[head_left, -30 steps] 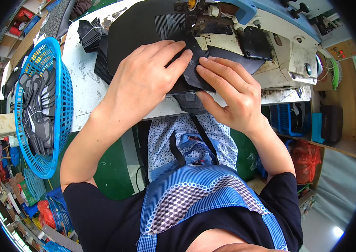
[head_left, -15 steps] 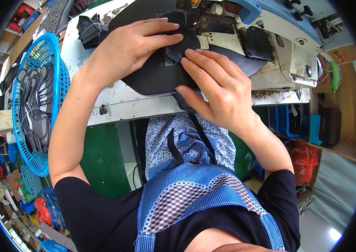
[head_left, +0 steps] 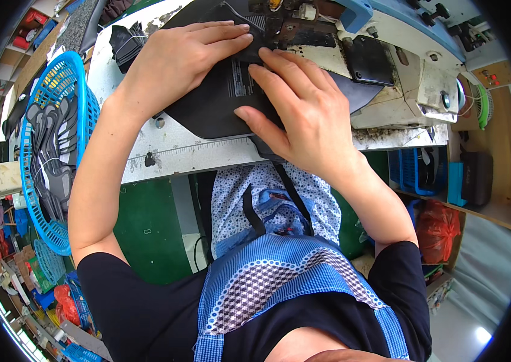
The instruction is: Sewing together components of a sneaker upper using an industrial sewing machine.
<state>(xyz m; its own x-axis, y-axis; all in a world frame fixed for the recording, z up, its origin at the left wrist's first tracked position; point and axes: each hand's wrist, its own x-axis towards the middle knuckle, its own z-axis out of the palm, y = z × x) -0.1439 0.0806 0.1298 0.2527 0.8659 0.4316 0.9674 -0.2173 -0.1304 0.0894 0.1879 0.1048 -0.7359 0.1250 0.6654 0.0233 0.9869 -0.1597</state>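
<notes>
Parts of the flat black fabric panel with rounded edges (head_left: 207,108) stay out of sight: both hands cover its middle, its far end runs under the grimy head of the white sewing machine (head_left: 388,72) at twelve o'clock, and the needle area is too dark to make out. The picture's upper rim cuts off the machine's top.

Matte and dark, the panel carries a small lighter rectangular patch (head_left: 238,78) between the two hands, and its near edge curves round toward six o'clock, just short of the worn white table edge (head_left: 195,154).

The left hand (head_left: 174,60) lies flat on the panel's ten o'clock part, fingers (head_left: 225,36) stretched out and close together, pressing down rather than gripping. The right hand (head_left: 303,114) rests on the three o'clock part, fingers (head_left: 273,72) spread flat with their tips pointing to twelve o'clock, touching the patch; its thumb sits at the panel's near edge. Neither hand closes around anything.

Out at nine o'clock a blue plastic mesh basket (head_left: 32,145) holds more dark cut pieces, well apart from the hands.
</notes>
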